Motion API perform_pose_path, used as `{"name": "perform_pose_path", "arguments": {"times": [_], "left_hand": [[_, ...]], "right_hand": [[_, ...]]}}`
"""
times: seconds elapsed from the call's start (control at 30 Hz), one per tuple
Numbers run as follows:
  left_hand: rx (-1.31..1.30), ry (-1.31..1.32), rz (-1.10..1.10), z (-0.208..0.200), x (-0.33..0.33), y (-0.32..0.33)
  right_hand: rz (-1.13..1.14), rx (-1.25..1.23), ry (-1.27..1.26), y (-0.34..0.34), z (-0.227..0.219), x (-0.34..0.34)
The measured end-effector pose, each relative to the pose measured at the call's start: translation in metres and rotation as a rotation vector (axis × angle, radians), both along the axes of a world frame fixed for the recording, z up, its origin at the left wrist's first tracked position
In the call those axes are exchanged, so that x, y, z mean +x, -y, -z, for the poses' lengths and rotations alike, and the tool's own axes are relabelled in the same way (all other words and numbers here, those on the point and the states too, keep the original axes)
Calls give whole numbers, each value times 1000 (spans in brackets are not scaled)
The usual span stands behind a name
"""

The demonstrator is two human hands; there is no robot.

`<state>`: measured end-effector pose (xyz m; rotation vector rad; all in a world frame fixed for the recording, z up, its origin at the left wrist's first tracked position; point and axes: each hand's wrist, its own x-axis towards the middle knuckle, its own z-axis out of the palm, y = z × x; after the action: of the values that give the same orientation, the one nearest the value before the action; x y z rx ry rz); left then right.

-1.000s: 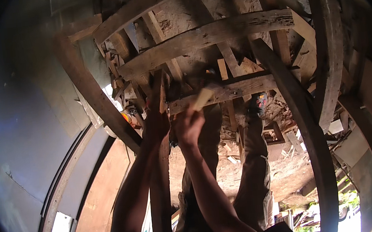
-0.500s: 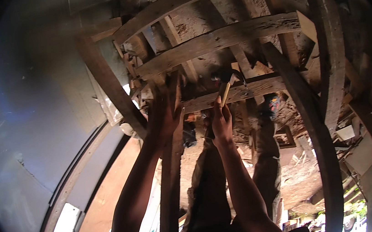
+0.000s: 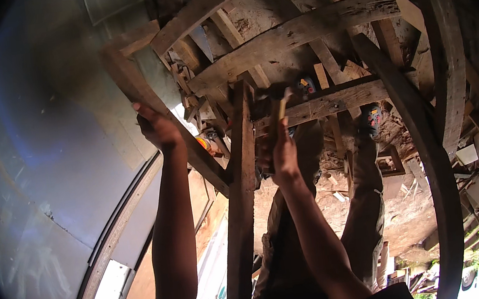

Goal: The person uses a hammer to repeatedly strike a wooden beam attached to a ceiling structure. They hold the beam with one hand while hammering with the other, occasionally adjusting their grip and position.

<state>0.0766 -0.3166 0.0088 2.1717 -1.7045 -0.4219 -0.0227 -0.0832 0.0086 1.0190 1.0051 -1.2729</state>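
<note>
My right hand (image 3: 285, 159) is closed round a hammer (image 3: 282, 110) with a light yellowish handle. Its head is dark and smeared by motion, close to a horizontal wooden crosspiece (image 3: 329, 104) of the frame. My left hand (image 3: 160, 129) lies over a slanting wooden beam (image 3: 203, 165) at the left, with its fingers bent across the beam's edge; the palm side is hidden. Between my two forearms an upright wooden post (image 3: 242, 232) rises to the crosspiece.
A large grey panel (image 3: 53, 171) fills the left side. Curved beams (image 3: 297, 32) cross above, and a long bowed post (image 3: 436, 186) stands at the right. My legs (image 3: 361, 206) are below, among wood scraps on the dirt floor (image 3: 404, 219).
My left hand has moved left, from beside the upright post to the slanting beam. The hammer is still in my right hand, its head now blurred. The view has shifted slightly.
</note>
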Motion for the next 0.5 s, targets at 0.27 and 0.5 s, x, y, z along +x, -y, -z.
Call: {"name": "perform_pose_path", "arguments": {"times": [0.27,0.5], "left_hand": [[-18,-25,58,-8,-22,-11],[3,-40,68,-14,-21,-15]], "right_hand": [[8,21,-602,13,5,18],[221,67,-174,-6,-5,-8]]}}
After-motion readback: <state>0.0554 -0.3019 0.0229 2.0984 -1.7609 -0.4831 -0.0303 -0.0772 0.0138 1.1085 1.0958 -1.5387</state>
